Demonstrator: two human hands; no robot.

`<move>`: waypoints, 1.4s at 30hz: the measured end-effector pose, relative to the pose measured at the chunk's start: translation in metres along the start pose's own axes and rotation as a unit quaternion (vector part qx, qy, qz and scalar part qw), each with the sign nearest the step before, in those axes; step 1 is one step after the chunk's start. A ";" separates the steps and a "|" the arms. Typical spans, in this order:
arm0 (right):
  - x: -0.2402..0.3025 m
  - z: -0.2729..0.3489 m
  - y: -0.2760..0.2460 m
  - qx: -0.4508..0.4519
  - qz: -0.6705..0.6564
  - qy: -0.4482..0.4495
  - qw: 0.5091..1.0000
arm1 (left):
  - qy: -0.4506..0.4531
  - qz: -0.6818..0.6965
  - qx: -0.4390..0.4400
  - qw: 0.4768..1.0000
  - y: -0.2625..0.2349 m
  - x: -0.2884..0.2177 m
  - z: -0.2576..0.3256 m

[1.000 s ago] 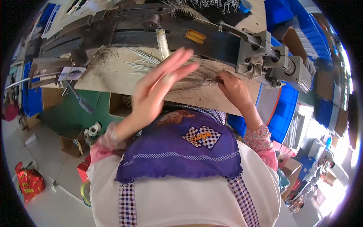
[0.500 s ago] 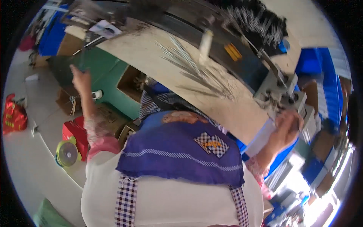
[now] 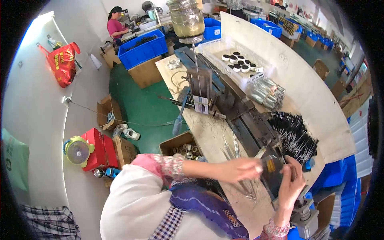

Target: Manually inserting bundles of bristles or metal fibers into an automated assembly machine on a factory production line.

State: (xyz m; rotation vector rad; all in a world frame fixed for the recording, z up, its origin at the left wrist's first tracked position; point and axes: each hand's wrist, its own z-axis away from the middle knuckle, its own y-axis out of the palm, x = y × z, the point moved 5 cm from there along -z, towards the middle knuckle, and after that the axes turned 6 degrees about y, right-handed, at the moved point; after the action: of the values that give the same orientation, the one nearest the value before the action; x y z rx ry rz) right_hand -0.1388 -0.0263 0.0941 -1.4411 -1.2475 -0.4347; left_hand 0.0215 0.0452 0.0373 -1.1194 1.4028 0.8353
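Observation:
My left hand (image 3: 240,170) reaches across the bench to a long dark metal machine (image 3: 246,126). Its fingers are bent together and slightly blurred; what they hold, if anything, I cannot make out. Just above them is a pale handle (image 3: 261,153). My right hand (image 3: 292,182) is at the machine's near right end, its thumb and fingers curled together at the edge; anything between them is hidden. Between my hands a yellow block (image 3: 271,165) lies on the machine. Thin metal rods (image 3: 231,150) lie loose on the wooden bench (image 3: 208,130), beyond my left forearm.
A pile of black-ended rods (image 3: 294,136) lies behind the machine, beside a bundle of silver rods (image 3: 267,94). A clear tray (image 3: 208,48) holds round black-topped pieces. A grey clamp (image 3: 306,222) stands below my right hand. A cardboard box (image 3: 164,149) sits under the bench's left edge.
The view has swung up and round. My left hand has come from far out at the left to the machine; my right hand has moved from the grey clamp to the machine's near end.

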 end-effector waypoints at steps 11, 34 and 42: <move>-0.045 -0.029 0.007 0.039 0.279 -0.164 0.946 | -0.180 0.338 -0.165 0.909 0.034 0.055 -0.029; -0.065 -0.086 -0.001 0.088 0.210 -0.109 0.968 | -0.090 -0.038 0.126 0.987 -0.006 0.076 -0.053; -0.067 -0.050 -0.018 0.120 0.212 -0.120 0.962 | 0.088 -0.402 0.111 0.905 0.003 0.034 -0.143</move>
State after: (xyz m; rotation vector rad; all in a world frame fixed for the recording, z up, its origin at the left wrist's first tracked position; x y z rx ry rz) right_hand -0.1604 -0.1025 0.0636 -1.5280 -1.0924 0.1814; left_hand -0.0252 -0.0939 0.0246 -1.4507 0.9896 -0.0203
